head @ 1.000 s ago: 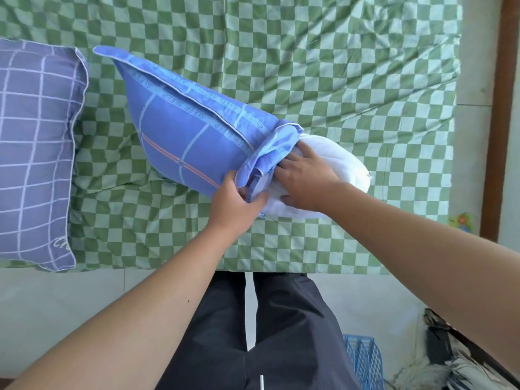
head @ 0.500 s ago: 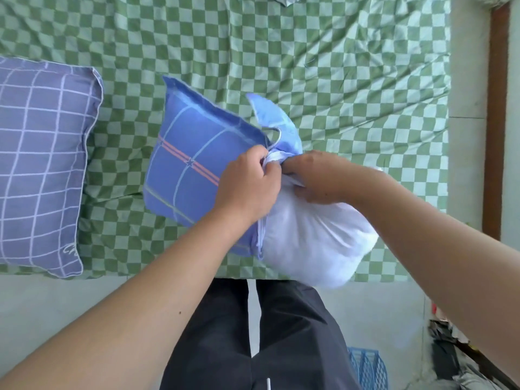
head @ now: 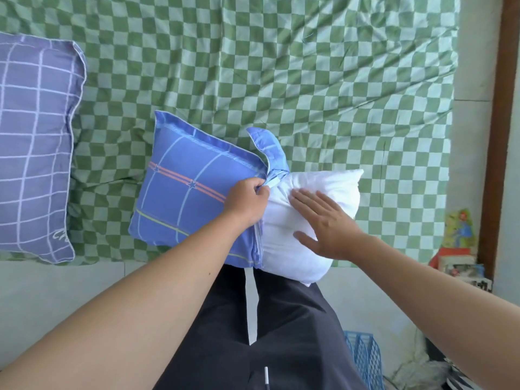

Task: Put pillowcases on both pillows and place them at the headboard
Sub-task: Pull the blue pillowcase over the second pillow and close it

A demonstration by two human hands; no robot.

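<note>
right hand [head: 326, 220] flattened on pillow [head: 315, 249] | left hand [head: 247, 198] pinches pillowcase [head: 191, 192]

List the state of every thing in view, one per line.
White pillow: about half inside the case, on the bed edge.
Blue case: half on, opening bunched.
Purple pillow: fully cased, flat on the bed.
Sheet: spread, wrinkled.
Left hand: pinches the case's opening.
Right hand: flat on the white pillow.
</note>
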